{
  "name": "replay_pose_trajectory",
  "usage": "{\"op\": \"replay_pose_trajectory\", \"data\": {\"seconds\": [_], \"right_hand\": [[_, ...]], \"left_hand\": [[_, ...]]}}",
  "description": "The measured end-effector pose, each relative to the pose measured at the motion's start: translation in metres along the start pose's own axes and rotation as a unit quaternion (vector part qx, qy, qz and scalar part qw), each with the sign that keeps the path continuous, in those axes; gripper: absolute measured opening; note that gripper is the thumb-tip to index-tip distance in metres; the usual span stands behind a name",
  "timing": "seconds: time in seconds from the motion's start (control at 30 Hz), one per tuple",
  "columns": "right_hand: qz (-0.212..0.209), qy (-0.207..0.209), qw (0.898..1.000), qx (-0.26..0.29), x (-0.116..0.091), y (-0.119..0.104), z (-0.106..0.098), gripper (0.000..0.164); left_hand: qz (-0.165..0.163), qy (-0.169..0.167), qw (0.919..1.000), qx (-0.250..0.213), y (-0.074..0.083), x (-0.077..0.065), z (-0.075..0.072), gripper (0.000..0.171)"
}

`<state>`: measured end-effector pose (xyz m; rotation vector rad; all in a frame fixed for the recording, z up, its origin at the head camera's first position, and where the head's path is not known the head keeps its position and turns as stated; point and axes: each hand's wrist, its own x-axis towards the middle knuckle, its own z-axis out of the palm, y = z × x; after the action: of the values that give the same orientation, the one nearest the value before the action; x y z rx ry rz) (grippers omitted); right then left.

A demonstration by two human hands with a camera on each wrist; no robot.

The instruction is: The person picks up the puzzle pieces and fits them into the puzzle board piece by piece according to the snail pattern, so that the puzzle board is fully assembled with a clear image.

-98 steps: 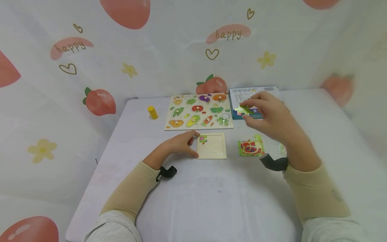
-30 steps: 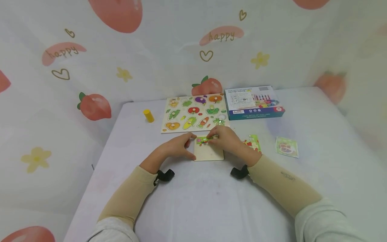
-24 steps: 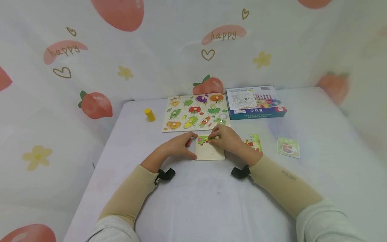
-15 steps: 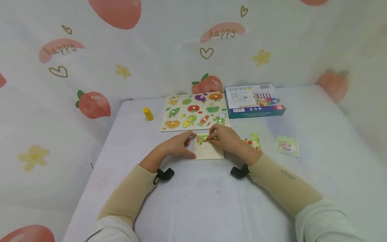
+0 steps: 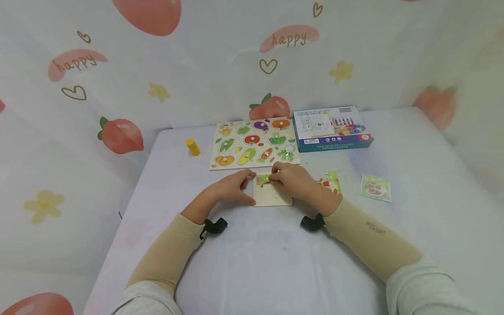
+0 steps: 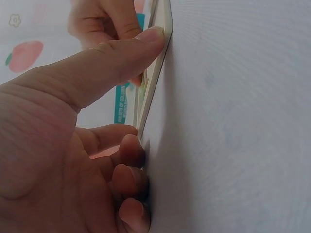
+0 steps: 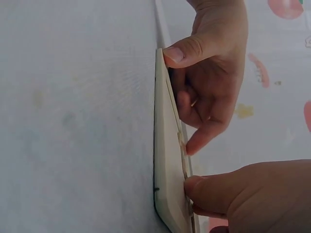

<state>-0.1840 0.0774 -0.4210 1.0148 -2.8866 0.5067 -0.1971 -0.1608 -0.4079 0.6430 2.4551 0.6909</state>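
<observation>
A small square wooden puzzle board point(image 5: 272, 199) lies flat on the table, mostly bare inside its rim. In its far left corner sits a green corner piece point(image 5: 259, 180) with a pink flower. My left hand point(image 5: 232, 187) grips the board's left side, thumb at the near corner and index finger at the far one. Over the board's far edge, my right hand point(image 5: 294, 180) pinches a green puzzle piece point(image 5: 267, 177) against the corner piece. Its fingers hide much of that piece. In the right wrist view, the right thumb point(image 7: 206, 191) touches down at the board's surface.
Colourful puzzle pieces point(image 5: 332, 178) lie right of the board, partly behind my right wrist. Farther right is a pale green picture square point(image 5: 376, 188). A vegetable peg board point(image 5: 252, 151), a box point(image 5: 332, 129) and a yellow cylinder point(image 5: 193, 147) stand at the back.
My right hand has carried the green piece from near the box down and left onto the board. Since then its fingers have shifted only slightly. The left hand has kept its grip.
</observation>
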Motion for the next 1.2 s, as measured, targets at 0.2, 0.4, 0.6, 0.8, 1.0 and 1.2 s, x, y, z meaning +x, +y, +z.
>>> {"op": "replay_pose_trajectory", "data": {"seconds": [0.2, 0.4, 0.6, 0.8, 1.0, 1.2], "right_hand": [[0.013, 0.004, 1.0, 0.014, -0.001, -0.002, 0.002, 0.02], [0.016, -0.032, 0.999, 0.016, -0.001, -0.004, -0.006, 0.026], [0.039, -0.061, 0.997, 0.008, -0.006, -0.011, -0.023, 0.041], [0.044, -0.031, 0.998, 0.029, -0.016, -0.026, -0.05, 0.046], [0.022, 0.008, 0.999, 0.032, -0.026, -0.039, -0.082, 0.046], [-0.018, 0.079, 0.996, 0.041, -0.042, -0.042, -0.109, 0.043]], "left_hand": [[-0.006, -0.003, 1.0, -0.004, -0.001, -0.002, 0.002, 0.083], [-0.005, 0.004, 1.0, -0.003, 0.001, -0.002, 0.001, 0.081], [0.009, -0.001, 1.0, 0.003, 0.005, -0.001, 0.0, 0.083], [0.016, -0.004, 0.9998, 0.009, 0.006, 0.0, -0.002, 0.084], [0.002, -0.005, 1.0, 0.007, 0.006, -0.001, -0.004, 0.085], [-0.005, -0.01, 0.9999, 0.001, 0.005, -0.002, -0.004, 0.086]]}}
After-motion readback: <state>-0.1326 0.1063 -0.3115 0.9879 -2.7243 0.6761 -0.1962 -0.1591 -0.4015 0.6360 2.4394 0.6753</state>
